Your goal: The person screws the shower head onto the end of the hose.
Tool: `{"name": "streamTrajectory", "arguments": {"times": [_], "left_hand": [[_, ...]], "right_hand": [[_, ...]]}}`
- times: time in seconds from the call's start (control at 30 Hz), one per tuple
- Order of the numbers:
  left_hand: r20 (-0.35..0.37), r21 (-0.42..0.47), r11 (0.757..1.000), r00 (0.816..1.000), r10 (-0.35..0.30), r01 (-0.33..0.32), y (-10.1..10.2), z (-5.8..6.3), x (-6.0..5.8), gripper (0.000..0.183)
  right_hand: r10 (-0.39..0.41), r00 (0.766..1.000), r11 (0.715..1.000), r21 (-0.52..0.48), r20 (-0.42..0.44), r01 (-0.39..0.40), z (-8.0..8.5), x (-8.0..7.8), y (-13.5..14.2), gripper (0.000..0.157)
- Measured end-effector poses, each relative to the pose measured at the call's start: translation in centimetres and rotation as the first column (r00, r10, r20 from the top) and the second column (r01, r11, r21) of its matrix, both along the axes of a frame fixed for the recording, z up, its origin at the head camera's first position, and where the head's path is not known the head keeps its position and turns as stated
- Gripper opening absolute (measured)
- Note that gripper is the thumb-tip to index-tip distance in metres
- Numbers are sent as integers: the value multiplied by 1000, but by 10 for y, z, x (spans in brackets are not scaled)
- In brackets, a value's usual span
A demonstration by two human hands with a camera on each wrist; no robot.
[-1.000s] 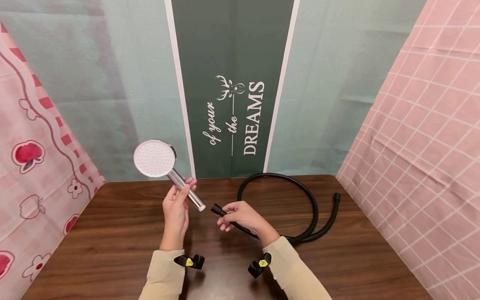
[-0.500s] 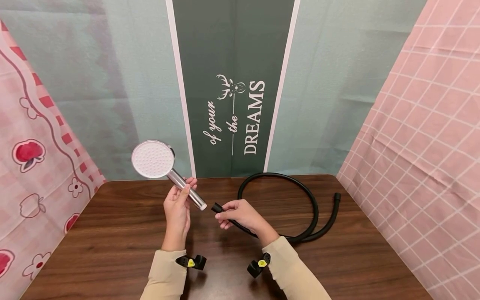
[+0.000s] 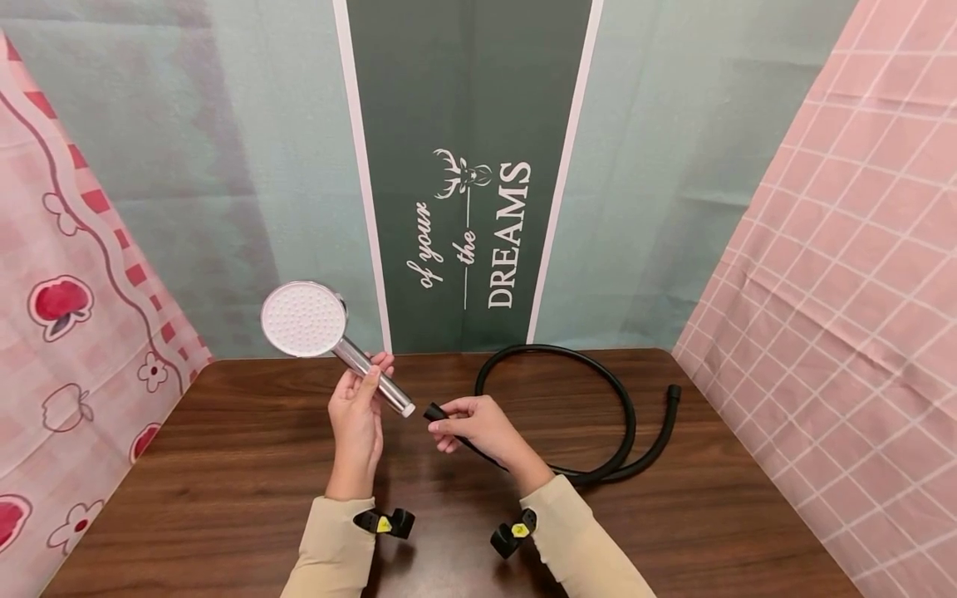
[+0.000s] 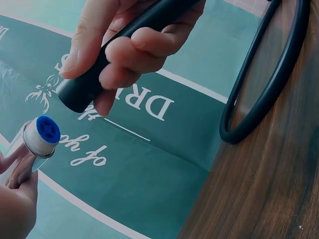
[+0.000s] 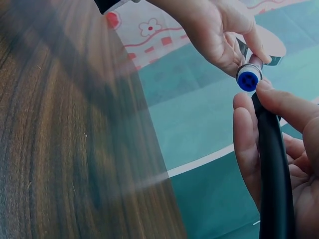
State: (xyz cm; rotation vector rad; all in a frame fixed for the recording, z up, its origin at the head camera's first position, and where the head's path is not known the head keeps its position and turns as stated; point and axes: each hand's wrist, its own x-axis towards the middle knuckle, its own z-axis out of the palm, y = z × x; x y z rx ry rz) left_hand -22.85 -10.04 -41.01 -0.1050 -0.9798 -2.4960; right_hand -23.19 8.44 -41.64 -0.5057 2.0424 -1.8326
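Grips the shower head (image 3: 329, 332) by its chrome handle (image 3: 392, 393) with the left hand (image 3: 357, 423), above the wooden table (image 3: 224, 465); pinches the black hose (image 3: 630, 419) near one end with the right hand (image 3: 478, 428); holds that end close to the handle's blue-centred tip (image 4: 47, 130), not touching; has the remaining hose looped on the table

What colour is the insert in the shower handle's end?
The insert is blue, clearest in the left wrist view.
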Motion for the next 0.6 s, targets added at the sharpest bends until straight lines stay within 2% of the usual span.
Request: {"name": "streamTrajectory", "arguments": {"times": [0.23,0.6], "left_hand": [[15,5,1000,1000,11,-11,0,0,0,12],[6,6,1000,1000,27,-27,-1,6,4,17]], "right_hand": [[-22,998,999,37,-58,24,-3,0,-5,30],[-99,993,994,43,-70,103,2,10,-8,29]]}}
